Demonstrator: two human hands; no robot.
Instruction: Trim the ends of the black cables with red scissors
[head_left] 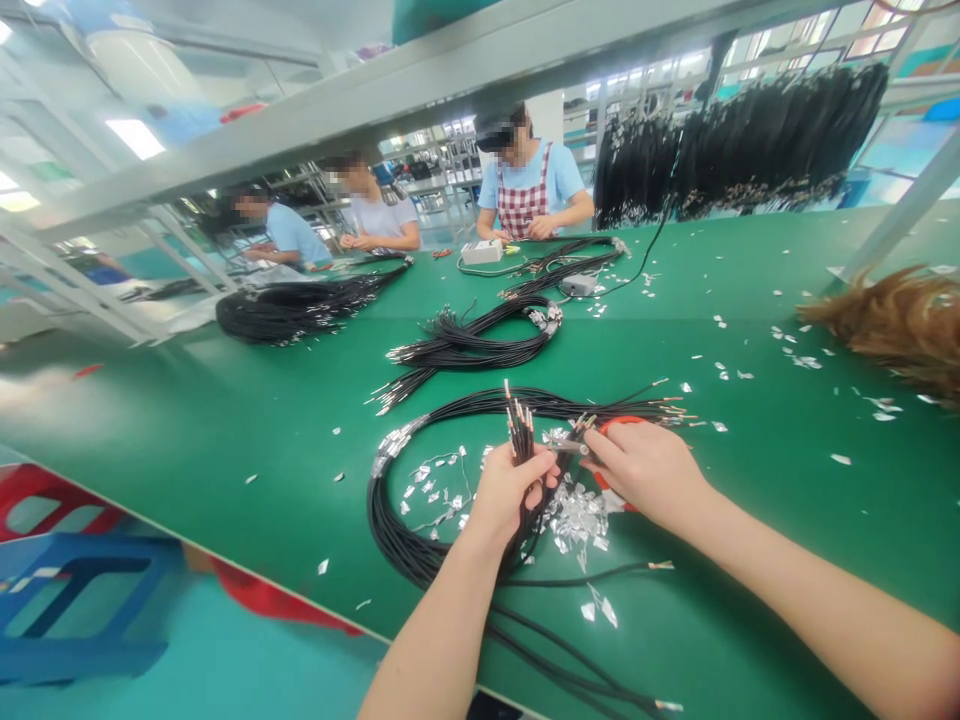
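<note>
My left hand [514, 487] is wrapped round a bunch of black cables, whose stripped, copper-coloured ends [519, 412] point upward. Just to its right, my right hand [637, 462] holds scissors with red-orange handles [621, 422]; the blades [568, 447] point left toward my left hand and the cables. A large loop of black cables [386, 515] curves round on the green table, with silvery wrapping [395, 445] at its upper left. Under and beside my hands lies a pile of small silvery scraps [579, 515]. More loose cable ends spread to the right.
Further cable coils [487, 350] and a big bundle [292, 305] lie on the green table [300, 430]. Three people sit across it, near a white box [481, 252]. Black cables [750, 150] hang behind. Brown hair [900, 325] shows at right, a blue stool [82, 610] at lower left.
</note>
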